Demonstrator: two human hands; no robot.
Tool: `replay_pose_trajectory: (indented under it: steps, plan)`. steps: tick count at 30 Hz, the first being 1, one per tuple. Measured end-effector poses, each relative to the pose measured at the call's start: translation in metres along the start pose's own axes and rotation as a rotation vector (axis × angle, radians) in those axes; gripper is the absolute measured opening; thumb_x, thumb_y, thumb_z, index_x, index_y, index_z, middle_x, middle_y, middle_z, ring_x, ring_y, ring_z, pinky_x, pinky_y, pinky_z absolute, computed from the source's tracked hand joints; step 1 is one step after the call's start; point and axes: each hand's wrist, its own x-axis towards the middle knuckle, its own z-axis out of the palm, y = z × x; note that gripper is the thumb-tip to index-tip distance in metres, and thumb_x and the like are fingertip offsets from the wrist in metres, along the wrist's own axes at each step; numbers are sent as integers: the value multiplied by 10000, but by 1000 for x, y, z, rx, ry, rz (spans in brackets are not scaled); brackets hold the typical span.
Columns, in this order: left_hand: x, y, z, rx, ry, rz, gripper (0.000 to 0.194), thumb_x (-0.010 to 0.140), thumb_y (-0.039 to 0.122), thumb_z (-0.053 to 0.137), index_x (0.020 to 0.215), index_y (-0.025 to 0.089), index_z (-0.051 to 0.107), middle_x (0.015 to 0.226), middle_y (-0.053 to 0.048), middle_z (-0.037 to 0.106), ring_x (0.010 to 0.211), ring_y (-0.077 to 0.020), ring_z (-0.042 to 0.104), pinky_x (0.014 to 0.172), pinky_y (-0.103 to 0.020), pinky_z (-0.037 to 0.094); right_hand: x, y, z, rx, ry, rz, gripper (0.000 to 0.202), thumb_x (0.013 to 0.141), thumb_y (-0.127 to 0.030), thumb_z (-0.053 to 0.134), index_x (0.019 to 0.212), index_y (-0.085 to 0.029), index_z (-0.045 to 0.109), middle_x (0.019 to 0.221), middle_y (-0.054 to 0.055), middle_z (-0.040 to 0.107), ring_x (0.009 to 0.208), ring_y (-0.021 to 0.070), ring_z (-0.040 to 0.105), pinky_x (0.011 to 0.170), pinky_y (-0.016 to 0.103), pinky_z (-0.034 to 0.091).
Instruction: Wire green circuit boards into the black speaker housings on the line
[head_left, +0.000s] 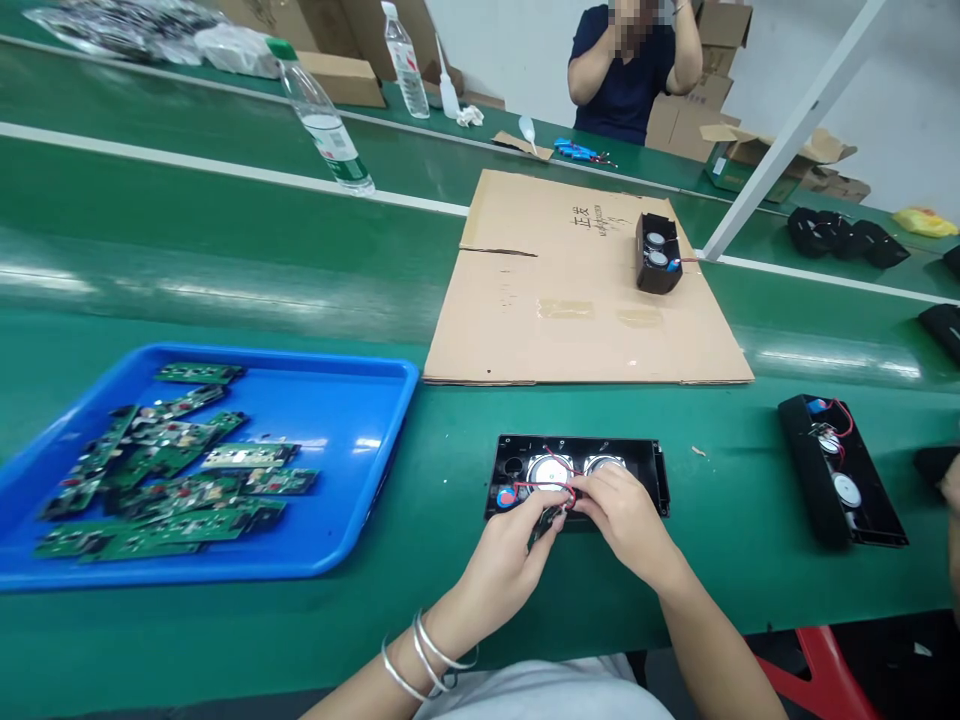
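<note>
In front of me on the green bench lies an open black speaker box (pixel 580 452), with two round silver speakers (pixel 549 472) and a blue cylindrical part (pixel 506 496) inside. My left hand (pixel 517 545) is closed at its near edge, gripping what looks like a narrow green circuit board (pixel 546 522), mostly hidden by the fingers. Beside it my right hand (pixel 622 515) pinches the red wires (pixel 571 490) against the board's end. The fingertips of both hands nearly touch, and the exact contact point is hidden.
To the left, a blue tray (pixel 379 450) holds several green circuit boards (pixel 172 450). A flat cardboard sheet (pixel 510 340) bears another speaker box (pixel 658 255). One more speaker box (pixel 844 475) lies at right, near a co-worker's arm. A water bottle (pixel 330 135) stands beyond; a person (pixel 626 80) is opposite.
</note>
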Motion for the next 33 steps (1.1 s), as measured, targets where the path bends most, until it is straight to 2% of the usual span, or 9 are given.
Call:
replay_pose_trajectory:
  steps: [4,8,12,16,18,23,25,28,33]
  plan:
    - [0,5,-7,28,-21,-56,180,861,231,411,978,218,547,839,-22,709,659,-158,672,608,-244,510,5,3,-4,85,-64,87,132,883,-194,530,991,-167,600,863,58,649,785,191,577,688,305,471]
    - [-5,11,-13,112,3,-207,205,834,321,456,981,216,555,588,34,645,446,-152,586,480,-244,468,15,5,-2,86,-120,336,174,857,-144,537,1016,-199,582,920,48,671,818,189,628,673,279,473]
    - [-9,12,-14,126,23,-246,192,805,326,485,944,215,557,581,33,641,442,-149,585,442,-230,448,20,7,6,34,-63,438,213,757,-37,554,901,-188,598,763,33,671,680,204,635,571,269,452]
    - [-7,12,-11,129,63,-246,168,812,318,497,939,212,529,645,14,685,469,-161,626,421,-229,459,13,8,3,83,70,492,114,844,-121,481,856,-172,582,743,27,655,576,139,607,530,225,460]
    - [-4,10,-7,170,100,-214,155,825,308,493,944,211,514,705,-5,710,492,-171,650,423,-236,474,5,6,0,120,133,466,135,881,-177,456,884,-172,591,782,33,660,605,130,612,549,217,476]
    - [1,3,6,336,213,-51,131,870,270,444,970,196,485,827,-68,729,591,-207,699,472,-262,519,-11,2,0,170,319,196,137,897,-233,481,854,-183,601,783,39,646,670,148,593,590,243,476]
    - [2,2,8,371,224,-13,131,886,263,424,982,193,479,840,-76,728,637,-218,709,507,-271,539,-11,0,3,129,312,116,157,914,-210,452,859,-173,593,756,42,631,669,149,575,605,253,467]
    - [3,2,8,359,217,17,154,898,262,408,1015,186,473,870,-80,727,706,-223,714,565,-280,561,-7,-2,6,-22,216,10,236,939,-179,379,862,-155,600,736,54,614,676,163,546,618,278,445]
    - [2,0,6,303,168,-12,172,897,272,418,1035,192,482,928,-78,721,789,-222,710,643,-297,574,-4,-2,11,-152,151,-4,308,954,-208,340,834,-150,618,686,49,585,632,166,512,577,281,421]
